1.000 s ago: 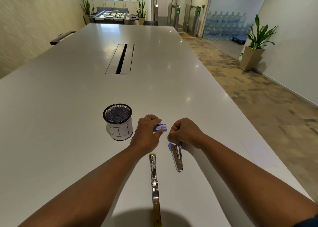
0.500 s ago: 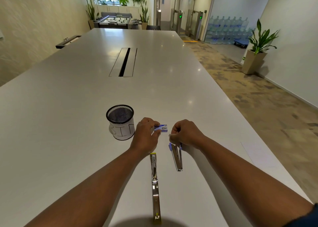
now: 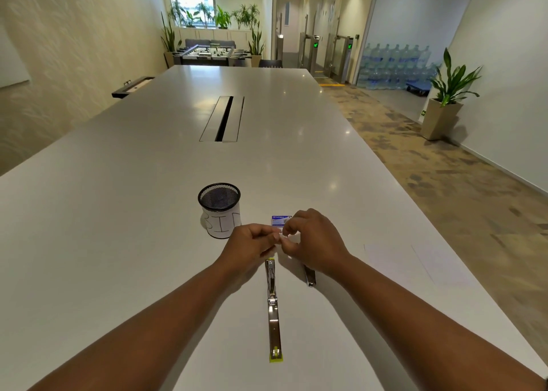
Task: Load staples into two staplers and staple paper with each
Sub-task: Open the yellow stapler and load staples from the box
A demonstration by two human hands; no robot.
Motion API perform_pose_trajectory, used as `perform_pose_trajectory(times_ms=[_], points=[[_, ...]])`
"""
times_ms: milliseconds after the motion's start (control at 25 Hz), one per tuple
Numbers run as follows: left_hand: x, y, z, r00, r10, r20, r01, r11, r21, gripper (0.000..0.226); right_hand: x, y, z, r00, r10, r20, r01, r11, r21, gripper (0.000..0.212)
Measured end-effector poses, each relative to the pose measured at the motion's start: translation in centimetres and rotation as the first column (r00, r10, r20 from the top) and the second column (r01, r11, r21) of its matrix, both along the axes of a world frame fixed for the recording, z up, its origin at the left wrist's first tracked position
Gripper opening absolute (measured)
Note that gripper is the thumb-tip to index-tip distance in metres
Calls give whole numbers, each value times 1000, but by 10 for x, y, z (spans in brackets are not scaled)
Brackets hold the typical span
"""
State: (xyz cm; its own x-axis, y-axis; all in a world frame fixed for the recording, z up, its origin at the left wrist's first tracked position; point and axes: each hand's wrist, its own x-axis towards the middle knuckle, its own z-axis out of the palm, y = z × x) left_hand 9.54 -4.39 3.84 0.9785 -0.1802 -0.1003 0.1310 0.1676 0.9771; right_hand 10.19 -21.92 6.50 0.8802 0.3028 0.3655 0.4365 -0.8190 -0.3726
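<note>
- Two staplers are seen on the white table (image 3: 118, 212). One is a yellow-tipped stapler (image 3: 273, 307), opened out flat in a long line, its chrome rail bare and a yellow end nearest the camera. The other is a second stapler (image 3: 310, 276), of which only a short chrome end is seen below the right wrist; the rest is hidden.
- Two hands are counted, both over the table, just beyond the far end of the long stapler.
- The left hand (image 3: 252, 242) is held with fingers curled inward and its fingertips brought against those of the right hand (image 3: 314, 239).
- A small pale thing, too small to be named with certainty, is pinched between the fingertips of both hands where they meet.
- One staple box (image 3: 278, 220) is seen on the table, just beyond the fingers. It is small, white and blue, with a printed blue band whose wording cannot be read.
- One black mesh pen cup (image 3: 220, 209) is set upright to the left of the hands. A white paper is wrapped round its lower part, and the hand-drawn letters "BIN" are read on it.
- One or two faint white paper sheets (image 3: 415, 260) are laid flat near the table's right edge, well apart from the hands; their outlines are barely made out.
- One cable slot (image 3: 223, 118) is set into the middle of the table further off.
- One potted plant (image 3: 444, 97) is placed by the right wall, and stacked water bottles (image 3: 394, 64) are seen behind glass.
</note>
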Motion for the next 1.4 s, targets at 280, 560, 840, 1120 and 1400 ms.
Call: perform_pose_trajectory(times_ms=[280, 560, 840, 1120, 1400], points=[[-32, 10, 16, 998, 58, 31, -62, 987, 147, 10, -59, 11, -8, 997, -28, -76, 44, 976, 213, 11], [-27, 24, 14, 991, 41, 130, -93, 898, 430, 10, -107, 35, -45, 964, -117, -238, 176, 954, 245, 27], [-26, 29, 6, 971, -167, 171, 12, 749, 663, 11, -100, 34, -54, 967, -105, -231, 175, 935, 308, 25], [-23, 27, 10, 932, -299, 206, 25, 619, 785, 12, -99, 33, -58, 969, -100, -225, 176, 922, 346, 22], [-21, 22, 11, 910, -344, 229, 17, 584, 812, 11, -99, 33, -57, 974, -92, -205, 163, 919, 360, 20]])
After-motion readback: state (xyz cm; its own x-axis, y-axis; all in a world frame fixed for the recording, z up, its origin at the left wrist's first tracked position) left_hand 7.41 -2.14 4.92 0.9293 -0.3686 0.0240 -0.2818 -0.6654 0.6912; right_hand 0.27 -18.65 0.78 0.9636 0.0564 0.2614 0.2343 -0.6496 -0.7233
